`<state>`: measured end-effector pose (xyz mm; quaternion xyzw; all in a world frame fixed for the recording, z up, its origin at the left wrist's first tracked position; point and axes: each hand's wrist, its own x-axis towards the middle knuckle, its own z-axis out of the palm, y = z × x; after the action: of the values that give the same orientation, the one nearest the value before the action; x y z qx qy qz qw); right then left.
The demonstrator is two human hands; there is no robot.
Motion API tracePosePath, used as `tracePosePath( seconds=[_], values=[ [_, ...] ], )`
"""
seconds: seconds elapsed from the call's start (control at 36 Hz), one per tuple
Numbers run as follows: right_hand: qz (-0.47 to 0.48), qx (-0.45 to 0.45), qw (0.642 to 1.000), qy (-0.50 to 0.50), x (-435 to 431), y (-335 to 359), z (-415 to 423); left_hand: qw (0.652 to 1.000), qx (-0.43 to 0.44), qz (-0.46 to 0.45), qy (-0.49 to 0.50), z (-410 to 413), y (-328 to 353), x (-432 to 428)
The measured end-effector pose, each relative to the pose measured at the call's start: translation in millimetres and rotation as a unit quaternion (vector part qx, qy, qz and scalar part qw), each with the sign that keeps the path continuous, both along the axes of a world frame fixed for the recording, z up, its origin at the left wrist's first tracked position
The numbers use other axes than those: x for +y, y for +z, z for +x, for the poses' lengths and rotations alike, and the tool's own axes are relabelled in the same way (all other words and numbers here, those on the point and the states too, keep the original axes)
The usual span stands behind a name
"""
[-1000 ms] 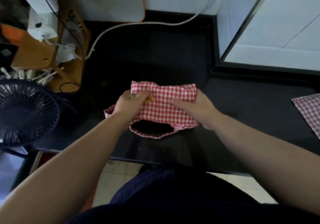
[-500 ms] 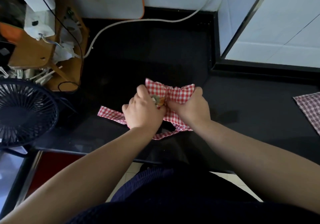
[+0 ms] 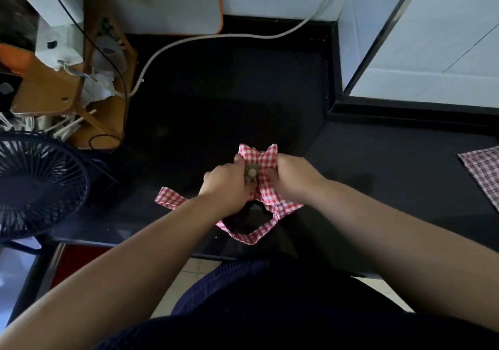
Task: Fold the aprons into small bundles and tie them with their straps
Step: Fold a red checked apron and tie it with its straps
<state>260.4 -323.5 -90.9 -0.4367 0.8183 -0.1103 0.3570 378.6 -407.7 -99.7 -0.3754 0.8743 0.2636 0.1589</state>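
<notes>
Apron, red gingham, sat bunched near the front edge of the black table. Left hand and right hand both gripped it, fingers curled into the cloth. One strap trailed left; a looped strap lay toward the person. Another checked cloth lay far right, a fan far left.

Dim, soft, wide-angle edge distortion
</notes>
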Motion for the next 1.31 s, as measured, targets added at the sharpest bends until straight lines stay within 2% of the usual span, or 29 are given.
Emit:
tracePosePath(
  seconds=[0.08, 0.14, 0.19, 0.28, 0.33, 0.44, 0.58, 0.67, 0.69, 0.78, 0.81, 0.86, 0.92, 1.0, 1.14, 1.25, 1.31],
  values=[
    [0.024, 0.037, 0.999, 0.006, -10, -13, 4, 0.997, -0.045, -0.063, -0.016, -4, -1, 5],
    [0.036, 0.045, 0.998, 0.009, -10, -17, 3, 0.998, -0.038, -0.052, -0.022, -3, 1, 7],
    [0.018, 0.037, 0.999, 0.004, -7, -15, 0, 0.999, 0.002, 0.050, 0.010, -2, 7, 3],
    [-0.031, 0.030, 0.998, -0.042, 0, -7, -9, 0.961, 0.081, 0.225, 0.136, 3, 10, -4],
    [-0.043, 0.044, 0.997, -0.039, 2, 2, -16, 0.935, 0.133, 0.272, 0.184, 9, 7, -12],
    [-0.003, 0.018, 1.000, 0.008, 0, 9, -22, 0.916, 0.174, 0.300, 0.203, 20, 1, -21],
    [0.002, -0.072, 0.997, -0.032, 3, 10, -28, 0.896, 0.186, 0.322, 0.245, 20, 0, -25],
    [0.021, -0.146, 0.986, -0.083, 7, 15, -35, 0.870, 0.201, 0.339, 0.297, 21, -1, -24],
    [0.028, -0.191, 0.974, -0.119, 8, 16, -37, 0.863, 0.203, 0.346, 0.308, 22, -3, -24],
    [0.039, -0.367, 0.898, -0.241, 11, 17, -47, 0.857, 0.210, 0.361, 0.302, 25, -2, -23],
    [0.045, -0.387, 0.889, -0.241, 13, 16, -50, 0.856, 0.218, 0.361, 0.299, 26, -2, -23],
    [0.052, -0.393, 0.896, -0.202, 15, 15, -53, 0.862, 0.236, 0.337, 0.295, 27, -1, -22],
    [0.041, -0.398, 0.900, -0.173, 17, 13, -51, 0.881, 0.249, 0.280, 0.290, 26, -1, -19],
    [0.013, -0.391, 0.900, -0.192, 18, 5, -48, 0.905, 0.263, 0.194, 0.273, 22, -3, -13],
    [-0.061, -0.254, 0.952, -0.161, 15, 0, -43, 0.926, 0.292, 0.116, 0.208, 14, -7, -5],
    [-0.133, -0.209, 0.960, -0.132, 11, 1, -38, 0.944, 0.305, 0.049, 0.116, 8, -9, -2],
    [-0.161, -0.148, 0.972, -0.085, 7, 3, -35, 0.951, 0.298, 0.024, 0.078, 5, -10, 2]
  ],
)
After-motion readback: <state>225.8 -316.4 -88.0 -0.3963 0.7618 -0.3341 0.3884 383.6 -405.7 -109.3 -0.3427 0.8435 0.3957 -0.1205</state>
